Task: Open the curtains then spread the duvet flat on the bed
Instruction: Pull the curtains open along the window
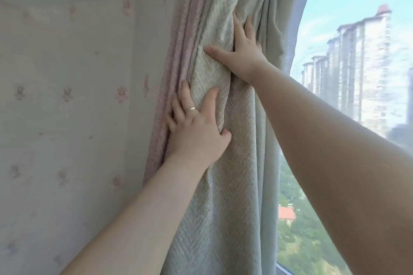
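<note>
The pale green herringbone curtain [228, 163], with a pink strip along its left edge, hangs bunched in thick folds between the wall and the window. My left hand [196, 129], wearing a ring, presses flat on the folds with its fingers spread and the fingertips sunk between pleats. Higher up, my right hand [242, 53] presses on the bunched fabric, fingers pointing up and thumb stretched to the left. Neither the duvet nor the bed is in view.
A wall with pale floral wallpaper [67, 96] fills the left side. To the right, the uncovered window [348, 100] shows tall buildings, trees and sky. A thin sheer layer [297, 29] hangs at the curtain's right edge.
</note>
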{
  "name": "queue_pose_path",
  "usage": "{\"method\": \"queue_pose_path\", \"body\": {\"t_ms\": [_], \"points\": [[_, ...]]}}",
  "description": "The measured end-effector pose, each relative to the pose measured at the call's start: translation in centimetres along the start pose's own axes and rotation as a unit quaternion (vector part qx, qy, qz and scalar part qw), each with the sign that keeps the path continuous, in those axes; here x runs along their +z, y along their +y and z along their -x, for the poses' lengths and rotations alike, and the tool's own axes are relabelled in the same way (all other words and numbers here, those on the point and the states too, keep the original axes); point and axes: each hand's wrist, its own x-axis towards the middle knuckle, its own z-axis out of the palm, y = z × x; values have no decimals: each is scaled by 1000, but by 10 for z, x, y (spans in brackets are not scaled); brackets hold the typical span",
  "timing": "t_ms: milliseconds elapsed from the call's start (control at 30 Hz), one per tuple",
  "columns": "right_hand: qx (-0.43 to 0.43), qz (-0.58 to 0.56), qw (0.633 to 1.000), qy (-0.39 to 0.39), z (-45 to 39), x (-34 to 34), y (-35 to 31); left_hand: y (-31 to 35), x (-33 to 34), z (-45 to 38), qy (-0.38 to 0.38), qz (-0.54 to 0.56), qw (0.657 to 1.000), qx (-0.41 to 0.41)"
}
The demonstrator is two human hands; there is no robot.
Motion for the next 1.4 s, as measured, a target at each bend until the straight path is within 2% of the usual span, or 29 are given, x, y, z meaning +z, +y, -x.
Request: {"method": "queue_pose_path", "body": {"t_ms": [167,267,467,567,667,800,867,933,1033,1133,1233,1333,1400], "points": [[10,-70,997,37,63,-35,-10,29,-28,17,-3,32,999,39],[20,-52,997,44,106,-45,-13,38,-42,33,-3,50,997,64],[48,84,993,-61,157,-73,-25,75,-68,43,-63,60,995,45],[64,212,964,-147,169,-99,-35,93,-81,49,-33,63,995,69],[66,335,914,-219,196,-132,-40,117,-96,63,-30,91,989,109],[18,540,795,-276,260,-193,-37,162,-111,79,-13,110,983,149],[31,598,740,-307,302,-244,-41,209,-122,93,-12,163,972,171],[63,632,699,-330,344,-303,-53,264,-138,117,-45,236,953,185],[132,678,633,-350,411,-406,-89,363,-175,168,-130,328,908,225],[205,712,573,-349,474,-495,-139,452,-219,221,-214,373,858,281],[279,735,523,-330,546,-580,-205,532,-279,276,-252,427,805,326],[364,750,444,-330,621,-652,-280,604,-352,337,-297,512,722,359],[408,746,414,-325,659,-682,-318,634,-388,368,-347,549,664,370]]}}
